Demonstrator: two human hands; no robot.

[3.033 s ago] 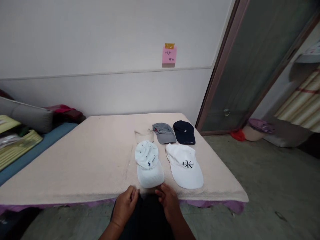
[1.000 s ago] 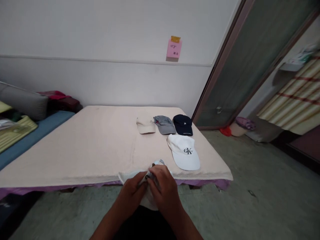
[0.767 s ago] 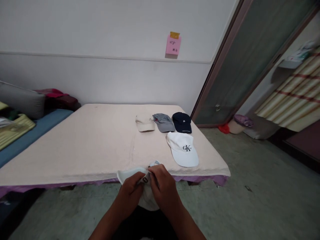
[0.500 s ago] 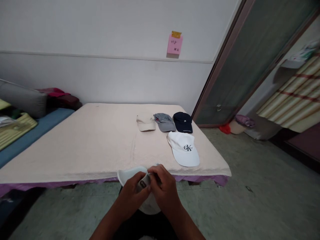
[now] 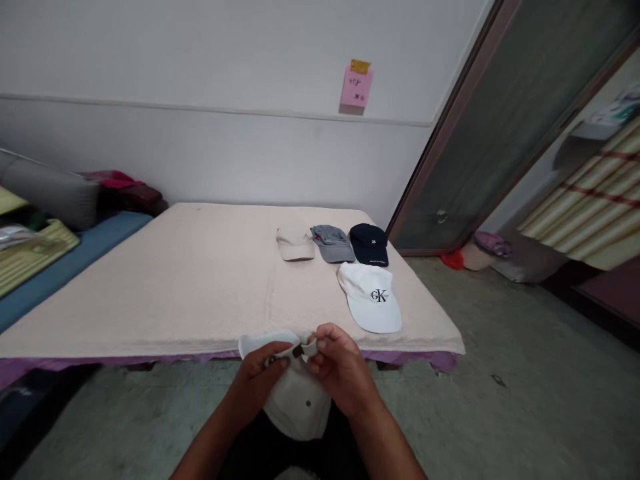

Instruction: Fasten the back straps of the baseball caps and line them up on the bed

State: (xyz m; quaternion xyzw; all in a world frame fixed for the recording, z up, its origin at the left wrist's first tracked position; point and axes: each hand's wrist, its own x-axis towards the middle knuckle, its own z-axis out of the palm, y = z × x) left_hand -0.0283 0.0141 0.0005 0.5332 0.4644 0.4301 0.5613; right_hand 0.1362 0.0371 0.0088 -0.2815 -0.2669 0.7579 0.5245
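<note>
A pale baseball cap [image 5: 299, 403] is between my hands at the near edge of the bed, its brim pointing away to the left. My left hand [image 5: 257, 380] pinches the back strap beside a dark buckle. On the other side, my right hand [image 5: 340, 367] grips the strap's end between thumb and fingers. Beyond them on the bed lie a white cap with black letters [image 5: 373, 297], a beige cap [image 5: 295, 243], a grey cap [image 5: 333, 244] and a navy cap [image 5: 369, 245].
The bed [image 5: 200, 280] has a cream cover and a purple skirt. A grey cushion [image 5: 50, 190] and folded cloth lie at the left. Pink notes [image 5: 357, 87] are taped to the wall. A lined bin [image 5: 484, 250] stands on the floor at the right, past a sliding door.
My right hand has moved slightly right with the strap's end, and more of the strap and buckle shows. The cap's crown is more exposed below my hands. The view has shifted a little.
</note>
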